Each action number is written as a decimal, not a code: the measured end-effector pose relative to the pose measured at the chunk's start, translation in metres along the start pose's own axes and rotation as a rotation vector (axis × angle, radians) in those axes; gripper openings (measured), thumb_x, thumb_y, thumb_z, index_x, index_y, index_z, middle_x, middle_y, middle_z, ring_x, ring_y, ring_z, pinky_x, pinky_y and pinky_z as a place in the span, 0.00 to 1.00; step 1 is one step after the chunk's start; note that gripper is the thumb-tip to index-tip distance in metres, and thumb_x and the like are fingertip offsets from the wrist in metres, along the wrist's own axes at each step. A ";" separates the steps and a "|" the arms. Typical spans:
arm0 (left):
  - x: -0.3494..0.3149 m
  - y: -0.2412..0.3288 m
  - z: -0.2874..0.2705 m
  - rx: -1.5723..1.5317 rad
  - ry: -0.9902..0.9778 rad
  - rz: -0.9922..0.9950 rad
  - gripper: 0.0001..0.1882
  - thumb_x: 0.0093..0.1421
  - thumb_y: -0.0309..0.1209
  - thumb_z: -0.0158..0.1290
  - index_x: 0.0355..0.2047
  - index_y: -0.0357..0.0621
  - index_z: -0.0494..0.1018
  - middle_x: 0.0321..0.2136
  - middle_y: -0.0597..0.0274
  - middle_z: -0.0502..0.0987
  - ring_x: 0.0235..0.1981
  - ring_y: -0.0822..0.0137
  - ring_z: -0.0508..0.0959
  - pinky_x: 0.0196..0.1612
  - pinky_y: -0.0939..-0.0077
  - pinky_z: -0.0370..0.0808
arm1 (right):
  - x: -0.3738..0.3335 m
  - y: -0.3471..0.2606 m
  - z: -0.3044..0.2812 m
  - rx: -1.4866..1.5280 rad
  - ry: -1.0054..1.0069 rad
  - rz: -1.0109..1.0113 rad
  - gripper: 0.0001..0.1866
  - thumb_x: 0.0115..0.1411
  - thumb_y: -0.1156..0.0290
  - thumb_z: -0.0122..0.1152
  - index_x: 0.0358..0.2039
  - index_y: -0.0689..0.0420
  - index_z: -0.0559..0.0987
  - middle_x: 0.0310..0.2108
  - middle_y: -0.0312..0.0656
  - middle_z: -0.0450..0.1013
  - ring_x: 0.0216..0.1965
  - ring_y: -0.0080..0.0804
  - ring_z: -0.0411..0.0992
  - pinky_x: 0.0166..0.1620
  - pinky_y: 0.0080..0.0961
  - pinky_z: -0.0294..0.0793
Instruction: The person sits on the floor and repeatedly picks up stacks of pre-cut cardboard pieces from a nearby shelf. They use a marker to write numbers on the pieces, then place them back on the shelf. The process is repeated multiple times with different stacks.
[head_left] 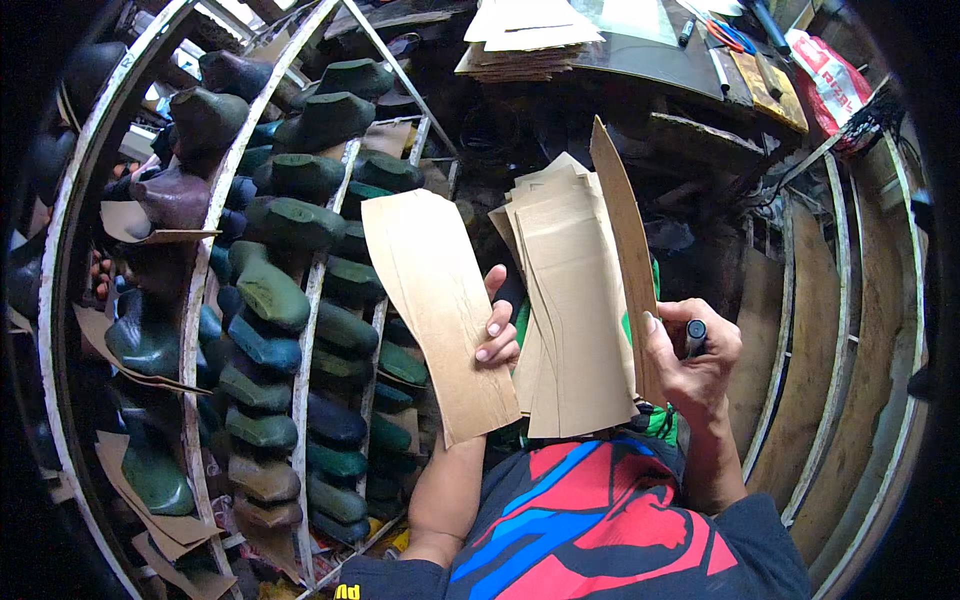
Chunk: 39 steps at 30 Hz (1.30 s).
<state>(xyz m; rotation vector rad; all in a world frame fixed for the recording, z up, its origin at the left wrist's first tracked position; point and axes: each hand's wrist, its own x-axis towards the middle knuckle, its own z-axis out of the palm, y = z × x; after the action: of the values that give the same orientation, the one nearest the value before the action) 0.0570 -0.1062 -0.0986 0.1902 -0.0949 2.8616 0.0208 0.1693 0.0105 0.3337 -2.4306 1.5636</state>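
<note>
My left hand [500, 325] is closed on the edge of a tan cardboard sheet [430, 300], its fingertips showing over the right side. The sheet stands tilted, with thin curved lines drawn along it. In my right hand [700, 355] is a stiff brown curved template [622, 225], seen nearly edge-on and pinched by the thumb. That same hand also grips a dark marker pen [696, 336], its end poking out between the fingers. Between my hands, a fanned stack of tan sheets [580, 300] rests on my lap; several carry drawn curved lines.
At the left, a metal rack [205, 290] holds rows of green and dark shoe lasts [268, 287]. A table [650, 65] ahead carries a pile of cut sheets [525, 30], scissors [730, 38] and a red-and-white plastic bag [828, 80]. Shelves with boards [812, 300] line the right.
</note>
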 end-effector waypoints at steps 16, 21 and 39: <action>0.022 -0.036 0.019 1.245 0.698 0.242 0.15 0.73 0.27 0.53 0.56 0.32 0.72 0.45 0.55 0.83 0.43 0.71 0.83 0.50 0.76 0.79 | 0.004 0.000 -0.005 0.005 0.033 -0.126 0.03 0.60 0.81 0.69 0.35 0.65 0.84 0.22 0.32 0.76 0.24 0.12 0.70 0.26 0.16 0.69; 0.025 -0.040 0.007 1.259 0.732 0.345 0.24 0.77 0.43 0.48 0.56 0.31 0.73 0.46 0.53 0.83 0.44 0.73 0.81 0.47 0.76 0.78 | -0.002 -0.011 0.014 -0.089 -0.310 -0.275 0.14 0.54 0.70 0.75 0.39 0.60 0.83 0.27 0.47 0.79 0.27 0.43 0.81 0.32 0.35 0.81; 0.089 -0.019 0.100 1.580 0.389 0.664 0.14 0.68 0.24 0.58 0.52 0.32 0.75 0.44 0.58 0.82 0.43 0.73 0.80 0.52 0.77 0.75 | 0.020 0.011 -0.015 0.257 -0.394 0.239 0.20 0.65 0.69 0.72 0.54 0.64 0.82 0.31 0.29 0.78 0.30 0.14 0.68 0.35 0.18 0.73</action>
<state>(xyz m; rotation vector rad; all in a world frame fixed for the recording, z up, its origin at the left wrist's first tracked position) -0.0103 -0.0723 0.0133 -0.1569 2.4929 2.6313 -0.0002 0.1860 0.0136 0.4470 -2.6354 2.0964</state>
